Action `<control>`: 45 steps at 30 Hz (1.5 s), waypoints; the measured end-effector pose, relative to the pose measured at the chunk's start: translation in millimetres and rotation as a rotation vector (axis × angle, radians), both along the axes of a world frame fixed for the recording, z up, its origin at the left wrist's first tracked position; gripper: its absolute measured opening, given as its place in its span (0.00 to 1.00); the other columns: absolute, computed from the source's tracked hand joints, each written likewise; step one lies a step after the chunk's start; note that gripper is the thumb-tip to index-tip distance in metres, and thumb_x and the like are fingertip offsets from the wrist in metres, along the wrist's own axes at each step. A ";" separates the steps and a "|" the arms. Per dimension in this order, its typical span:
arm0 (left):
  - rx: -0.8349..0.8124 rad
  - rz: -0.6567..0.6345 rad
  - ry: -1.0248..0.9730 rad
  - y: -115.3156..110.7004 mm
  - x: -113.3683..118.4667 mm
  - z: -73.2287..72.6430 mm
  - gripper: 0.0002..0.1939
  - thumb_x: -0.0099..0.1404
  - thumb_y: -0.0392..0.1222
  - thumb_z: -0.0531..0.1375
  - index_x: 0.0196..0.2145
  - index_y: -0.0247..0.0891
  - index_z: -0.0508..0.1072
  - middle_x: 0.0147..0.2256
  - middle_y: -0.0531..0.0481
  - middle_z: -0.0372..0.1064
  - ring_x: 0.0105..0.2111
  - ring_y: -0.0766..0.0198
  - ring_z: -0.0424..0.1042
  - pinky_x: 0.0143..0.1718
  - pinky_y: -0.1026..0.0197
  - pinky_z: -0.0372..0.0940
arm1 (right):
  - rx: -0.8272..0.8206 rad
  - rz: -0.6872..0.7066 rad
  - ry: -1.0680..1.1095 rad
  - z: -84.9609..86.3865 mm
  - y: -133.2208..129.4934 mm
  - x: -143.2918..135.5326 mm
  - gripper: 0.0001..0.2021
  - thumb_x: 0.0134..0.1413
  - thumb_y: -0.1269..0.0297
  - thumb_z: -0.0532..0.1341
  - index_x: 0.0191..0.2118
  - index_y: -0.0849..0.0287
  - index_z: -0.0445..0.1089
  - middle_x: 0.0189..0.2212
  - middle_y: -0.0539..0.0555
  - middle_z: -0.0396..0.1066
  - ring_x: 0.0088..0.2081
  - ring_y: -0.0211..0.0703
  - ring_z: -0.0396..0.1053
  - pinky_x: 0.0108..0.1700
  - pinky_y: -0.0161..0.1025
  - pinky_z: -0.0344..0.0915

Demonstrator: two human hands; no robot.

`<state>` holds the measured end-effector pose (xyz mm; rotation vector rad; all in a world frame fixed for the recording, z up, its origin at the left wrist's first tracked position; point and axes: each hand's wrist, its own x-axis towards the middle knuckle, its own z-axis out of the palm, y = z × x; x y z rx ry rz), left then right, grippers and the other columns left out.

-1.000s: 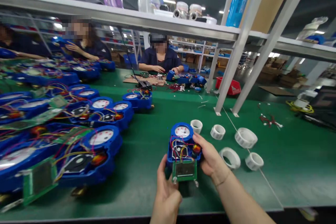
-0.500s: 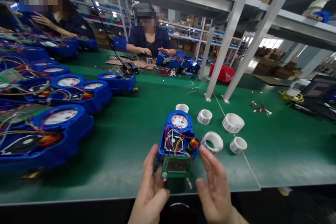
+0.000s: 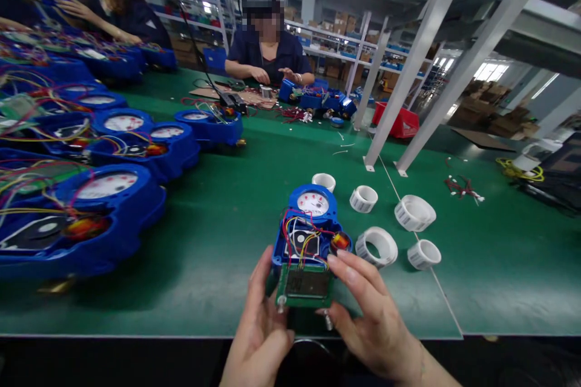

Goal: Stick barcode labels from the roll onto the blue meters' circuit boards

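A blue meter housing [image 3: 313,198] with a round white dial, coloured wires and an orange-topped cylinder stands near the table's front edge. From its near end a green circuit board [image 3: 305,285] with a dark display sticks out towards me. My left hand [image 3: 264,320] lies against the housing's left side, fingers along it and partly hidden beneath. On the right, my right hand [image 3: 370,302] has its fingertips at the board's right edge, thumb low by a small metallic part, fingers above. The two grip the board's side between them.
Several white label rolls [image 3: 376,247] stand just right of and behind the housing. More blue housings [image 3: 136,217] with wires fill the left. Metal shelf posts [image 3: 422,60] rise at the right, near a red bin [image 3: 402,121]. Across the table a person [image 3: 267,60] works; another sits far left.
My right hand has moved in from beside the housing to the circuit board's right edge, its fingers closing. Marks now show on the display. The view has shifted slightly.
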<state>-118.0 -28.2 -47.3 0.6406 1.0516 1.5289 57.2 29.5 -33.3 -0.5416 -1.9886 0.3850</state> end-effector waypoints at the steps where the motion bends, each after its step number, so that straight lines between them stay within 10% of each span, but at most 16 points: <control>1: 0.005 -0.002 0.043 -0.2 -2.2 -1.5 0.44 0.53 0.37 0.66 0.66 0.58 0.59 0.68 0.54 0.55 0.65 0.45 0.58 0.64 0.49 0.58 | -0.032 -0.005 0.020 -0.4 -2.2 0.0 0.45 0.55 0.80 0.63 0.71 0.43 0.44 0.60 0.55 0.70 0.63 0.50 0.65 0.60 0.55 0.69; 9: 0.308 0.359 1.099 6.0 -28.0 32.7 0.32 0.61 0.44 0.64 0.62 0.58 0.65 0.58 0.47 0.62 0.57 0.43 0.61 0.62 0.38 0.54 | -1.033 0.046 0.589 44.8 -10.9 -3.2 0.30 0.49 0.61 0.73 0.57 0.47 0.65 0.49 0.55 0.77 0.49 0.46 0.75 0.50 0.42 0.73; 15: 0.668 0.219 1.244 49.4 -29.2 69.2 0.24 0.66 0.40 0.61 0.59 0.56 0.70 0.48 0.50 0.74 0.46 0.51 0.69 0.53 0.52 0.62 | -1.571 0.232 0.979 80.7 6.2 -14.3 0.20 0.44 0.62 0.75 0.44 0.53 0.71 0.35 0.51 0.80 0.31 0.34 0.76 0.38 0.30 0.71; 21: 0.714 0.153 1.193 70.0 -15.3 72.0 0.39 0.57 0.49 0.69 0.65 0.51 0.63 0.60 0.47 0.68 0.58 0.40 0.64 0.62 0.43 0.54 | -1.636 0.376 0.976 65.7 12.9 -11.2 0.21 0.47 0.58 0.73 0.48 0.51 0.70 0.39 0.55 0.81 0.37 0.38 0.77 0.41 0.33 0.70; 45: 0.678 0.217 1.366 68.2 -9.9 63.1 0.33 0.67 0.43 0.60 0.67 0.50 0.56 0.59 0.53 0.62 0.57 0.51 0.61 0.59 0.51 0.51 | -1.672 0.438 0.996 66.5 13.8 -13.6 0.15 0.49 0.58 0.73 0.43 0.52 0.76 0.40 0.58 0.82 0.34 0.35 0.76 0.40 0.30 0.69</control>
